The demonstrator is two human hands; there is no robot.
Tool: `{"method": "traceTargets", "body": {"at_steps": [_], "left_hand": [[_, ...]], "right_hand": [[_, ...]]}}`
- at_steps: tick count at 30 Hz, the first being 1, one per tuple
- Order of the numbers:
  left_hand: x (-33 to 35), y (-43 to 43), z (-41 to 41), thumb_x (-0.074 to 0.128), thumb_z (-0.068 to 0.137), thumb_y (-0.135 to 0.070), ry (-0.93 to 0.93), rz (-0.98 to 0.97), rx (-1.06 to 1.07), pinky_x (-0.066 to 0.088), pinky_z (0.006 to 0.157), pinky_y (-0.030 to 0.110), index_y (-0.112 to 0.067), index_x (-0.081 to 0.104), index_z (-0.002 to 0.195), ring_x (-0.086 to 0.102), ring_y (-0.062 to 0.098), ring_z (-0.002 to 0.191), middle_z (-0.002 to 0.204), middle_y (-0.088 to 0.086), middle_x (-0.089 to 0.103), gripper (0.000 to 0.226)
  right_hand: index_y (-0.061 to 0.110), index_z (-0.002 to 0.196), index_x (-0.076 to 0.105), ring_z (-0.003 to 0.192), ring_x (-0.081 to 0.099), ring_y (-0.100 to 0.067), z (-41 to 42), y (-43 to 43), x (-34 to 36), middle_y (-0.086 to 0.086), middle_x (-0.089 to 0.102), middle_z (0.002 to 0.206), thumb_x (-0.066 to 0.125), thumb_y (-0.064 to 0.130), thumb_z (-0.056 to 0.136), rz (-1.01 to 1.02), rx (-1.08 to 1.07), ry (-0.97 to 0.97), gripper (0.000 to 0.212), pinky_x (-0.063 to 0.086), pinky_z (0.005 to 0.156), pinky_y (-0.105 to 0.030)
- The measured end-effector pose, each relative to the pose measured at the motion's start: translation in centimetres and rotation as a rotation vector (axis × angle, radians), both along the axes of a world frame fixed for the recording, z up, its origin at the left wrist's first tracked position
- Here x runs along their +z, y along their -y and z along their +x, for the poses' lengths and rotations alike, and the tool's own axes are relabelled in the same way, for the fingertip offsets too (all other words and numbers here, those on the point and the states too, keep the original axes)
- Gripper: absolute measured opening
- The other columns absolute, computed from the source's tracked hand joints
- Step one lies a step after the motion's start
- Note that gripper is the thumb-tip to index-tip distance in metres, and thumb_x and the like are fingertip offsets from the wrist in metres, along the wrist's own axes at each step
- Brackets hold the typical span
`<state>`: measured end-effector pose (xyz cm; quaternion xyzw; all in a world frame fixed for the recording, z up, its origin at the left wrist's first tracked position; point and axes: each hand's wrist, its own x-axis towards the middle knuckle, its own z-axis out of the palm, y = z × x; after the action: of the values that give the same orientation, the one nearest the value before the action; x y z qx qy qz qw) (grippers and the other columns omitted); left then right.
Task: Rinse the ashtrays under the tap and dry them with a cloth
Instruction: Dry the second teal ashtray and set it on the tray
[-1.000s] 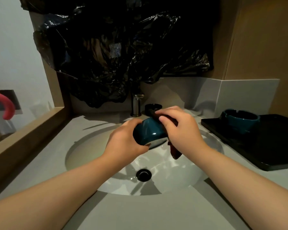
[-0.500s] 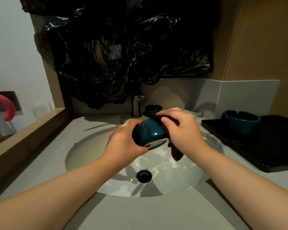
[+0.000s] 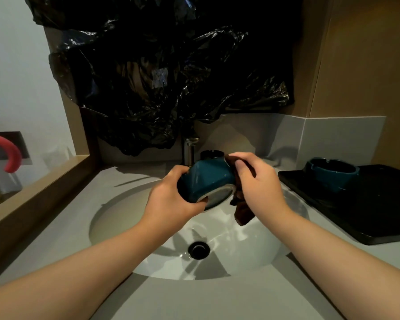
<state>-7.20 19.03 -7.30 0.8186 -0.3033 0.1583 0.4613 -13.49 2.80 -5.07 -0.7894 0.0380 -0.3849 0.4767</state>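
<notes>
My left hand (image 3: 171, 199) grips a glossy teal ashtray (image 3: 208, 179), tipped on its side above the sink basin (image 3: 129, 204), base towards me. My right hand (image 3: 256, 188) presses a dark reddish-brown cloth (image 3: 243, 211) against the ashtray's right side; the cloth's end hangs below my palm. A second teal ashtray (image 3: 331, 174) stands upright on a black tray (image 3: 367, 209) at the right. A third, dark ashtray (image 3: 211, 154) sits behind my hands beside the chrome tap (image 3: 189, 151). No water is seen running.
The drain (image 3: 198, 250) lies in the wet basin below my hands. Black plastic sheeting (image 3: 166, 77) covers the wall above the tap. A wooden ledge (image 3: 32, 195) borders the counter on the left, with a pink curved handle (image 3: 9, 153) beyond it.
The ashtray has turned slightly in my left hand, and my right hand with the cloth has shifted a little along its right side. Both stay above the basin.
</notes>
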Motion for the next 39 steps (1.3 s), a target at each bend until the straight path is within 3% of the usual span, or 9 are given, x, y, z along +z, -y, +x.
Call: {"method": "traceTargets", "body": {"at_steps": [3, 7, 10, 14, 22, 25, 29, 35, 39], "left_hand": [[0.1, -0.1, -0.1, 0.084, 0.066, -0.023, -0.053, -0.035, -0.014, 0.041, 0.065, -0.001, -0.039, 0.049, 0.099, 0.055, -0.013, 0.084, 0.087, -0.019, 0.060, 0.051], [0.4, 0.1, -0.1, 0.084, 0.067, -0.020, -0.112, -0.126, -0.037, 0.043, 0.068, 0.002, -0.041, 0.049, 0.092, 0.057, -0.011, 0.084, 0.087, -0.018, 0.062, 0.048], [0.5, 0.3, 0.2, 0.083, 0.069, -0.015, -0.289, -0.239, -0.071, 0.056, 0.073, 0.024, -0.032, 0.055, 0.098, 0.066, 0.007, 0.085, 0.092, -0.007, 0.067, 0.044], [0.1, 0.4, 1.0, 0.080, 0.073, -0.015, -0.583, -0.309, -0.044, 0.061, 0.073, 0.040, -0.023, 0.062, 0.103, 0.070, 0.022, 0.087, 0.097, 0.003, 0.070, 0.036], [-0.3, -0.1, 1.2, 0.070, 0.085, -0.028, -0.938, -0.221, -0.107, 0.060, 0.066, 0.038, -0.009, 0.062, 0.103, 0.072, 0.032, 0.081, 0.094, 0.016, 0.073, 0.027], [-0.4, 0.0, 1.3, 0.068, 0.086, -0.027, -0.982, -0.209, -0.131, 0.060, 0.069, 0.040, -0.008, 0.061, 0.102, 0.071, 0.034, 0.078, 0.096, 0.017, 0.070, 0.026], [-0.7, 0.0, 1.4, 0.069, 0.086, -0.025, -0.981, -0.116, -0.179, 0.060, 0.063, 0.036, -0.007, 0.062, 0.104, 0.072, 0.027, 0.073, 0.093, 0.014, 0.073, 0.026], [-1.0, 0.3, 1.1, 0.071, 0.083, -0.023, -0.924, 0.063, -0.278, 0.059, 0.070, 0.036, -0.008, 0.064, 0.107, 0.072, 0.027, 0.088, 0.095, 0.014, 0.075, 0.029], [-1.0, 0.3, 1.2, 0.071, 0.083, -0.024, -0.901, 0.051, -0.274, 0.060, 0.073, 0.038, -0.009, 0.065, 0.103, 0.071, 0.027, 0.086, 0.095, 0.014, 0.074, 0.025]], "right_hand": [[0.031, 0.100, 0.061, 0.064, 0.059, -0.014, 0.4, 0.8, -0.2, 0.002, 0.061, 0.078, 0.039, 0.023, 0.101, 0.176, 0.003, -0.169, 0.024, 0.049, 0.050, -0.016], [0.012, 0.099, 0.069, 0.079, 0.063, -0.037, 0.3, 1.5, -0.4, -0.027, 0.067, 0.095, 0.042, 0.020, 0.098, 0.533, 0.219, -0.405, 0.028, 0.056, 0.076, -0.048], [0.009, 0.101, 0.069, 0.094, 0.066, -0.042, 0.3, 1.9, -0.3, -0.024, 0.069, 0.104, 0.045, 0.020, 0.097, 0.556, 0.200, -0.535, 0.026, 0.054, 0.080, -0.047], [0.010, 0.106, 0.063, 0.070, 0.065, -0.037, 0.5, 2.8, 0.8, -0.022, 0.069, 0.088, 0.050, 0.025, 0.097, 0.555, 0.068, -0.478, 0.022, 0.055, 0.065, -0.042], [0.007, 0.091, 0.057, 0.063, 0.058, -0.029, -0.2, 3.2, 1.7, -0.019, 0.062, 0.078, 0.061, 0.027, 0.088, 0.715, 0.131, -0.545, 0.021, 0.052, 0.061, -0.037], [0.011, 0.104, 0.058, 0.075, 0.064, -0.031, -0.1, 3.4, 1.6, -0.018, 0.065, 0.093, 0.065, 0.012, 0.086, 0.568, 0.091, -0.529, 0.020, 0.056, 0.070, -0.040], [0.027, 0.100, 0.065, 0.067, 0.061, -0.017, -0.2, 2.9, 1.4, -0.002, 0.064, 0.087, 0.065, 0.008, 0.086, -0.028, -0.039, -0.332, 0.024, 0.053, 0.058, -0.027], [0.022, 0.105, 0.071, 0.104, 0.052, -0.008, 0.1, -0.4, 0.4, 0.012, 0.060, 0.105, 0.059, -0.002, 0.085, -0.663, 0.212, -0.239, 0.034, 0.044, 0.094, -0.024], [0.023, 0.099, 0.073, 0.109, 0.050, -0.010, 0.3, 0.6, 0.7, 0.012, 0.058, 0.107, 0.046, -0.014, 0.080, -0.640, 0.167, -0.300, 0.050, 0.049, 0.093, -0.028]]}}
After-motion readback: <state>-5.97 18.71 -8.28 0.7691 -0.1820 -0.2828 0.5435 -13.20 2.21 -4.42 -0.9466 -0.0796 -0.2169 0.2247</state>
